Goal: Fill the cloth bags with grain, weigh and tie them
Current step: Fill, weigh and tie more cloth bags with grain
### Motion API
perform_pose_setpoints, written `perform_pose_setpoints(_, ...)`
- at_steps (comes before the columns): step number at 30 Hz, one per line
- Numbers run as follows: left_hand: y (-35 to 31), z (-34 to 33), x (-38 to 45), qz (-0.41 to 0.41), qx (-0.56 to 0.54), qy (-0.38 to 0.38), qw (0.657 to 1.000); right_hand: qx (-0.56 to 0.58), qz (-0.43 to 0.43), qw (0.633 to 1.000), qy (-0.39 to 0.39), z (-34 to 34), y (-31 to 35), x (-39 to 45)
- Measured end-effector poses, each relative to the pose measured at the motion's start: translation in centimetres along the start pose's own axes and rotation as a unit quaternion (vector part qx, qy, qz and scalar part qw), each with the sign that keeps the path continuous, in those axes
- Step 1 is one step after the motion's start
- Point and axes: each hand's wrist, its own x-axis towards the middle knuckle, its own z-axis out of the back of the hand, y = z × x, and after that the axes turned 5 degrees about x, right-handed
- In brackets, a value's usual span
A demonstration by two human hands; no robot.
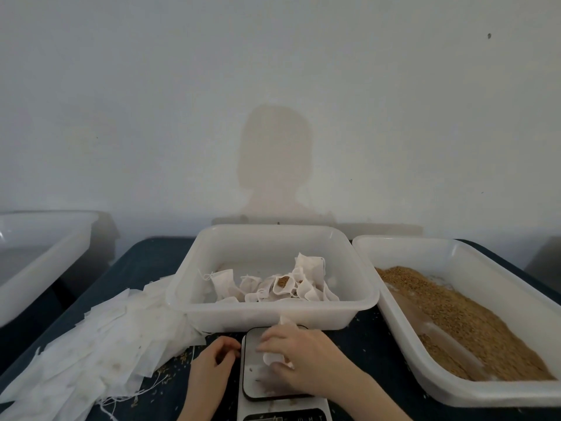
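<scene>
A small kitchen scale stands at the table's front edge. My right hand lies over its platform and grips a small white cloth bag; the bag's top pokes out behind my knuckles. Just left of the scale, my left hand rests on the table with curled fingers; I cannot tell if it pinches a string. Behind the scale, a white tub holds several filled cloth bags. A long white tub on the right holds brown grain.
A heap of empty flat white bags with loose strings spreads over the dark table on the left. Spilled grains lie beside the heap. Another white tub stands at the far left. A pale wall rises behind.
</scene>
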Motion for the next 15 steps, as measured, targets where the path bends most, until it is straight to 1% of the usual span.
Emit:
perform_pose_setpoints(3,-0.1,0.0,-0.1,-0.004,0.003,0.001,1.000,-0.045,-0.017,0.999,0.003,0.1,-0.4,0.1)
perform_pose_setpoints(5,0.0,0.0,0.0,-0.003,0.005,0.003,1.000,-0.041,-0.027,0.999,-0.006,0.4,-0.8,0.2)
perform_pose_setpoints(7,0.1,-0.1,0.2,0.004,0.009,0.007,1.000,-0.019,-0.037,0.999,-0.017,0.7,-1.0,0.4)
perform_pose_setpoints(10,0.3,-0.2,0.4,0.010,0.010,0.008,1.000,0.023,-0.078,0.996,-0.049,1.3,-1.0,0.6)
perform_pose_setpoints(15,0.5,-0.3,0.5,0.014,-0.005,0.004,1.000,0.120,-0.174,0.969,-0.124,2.9,-1.4,1.3)
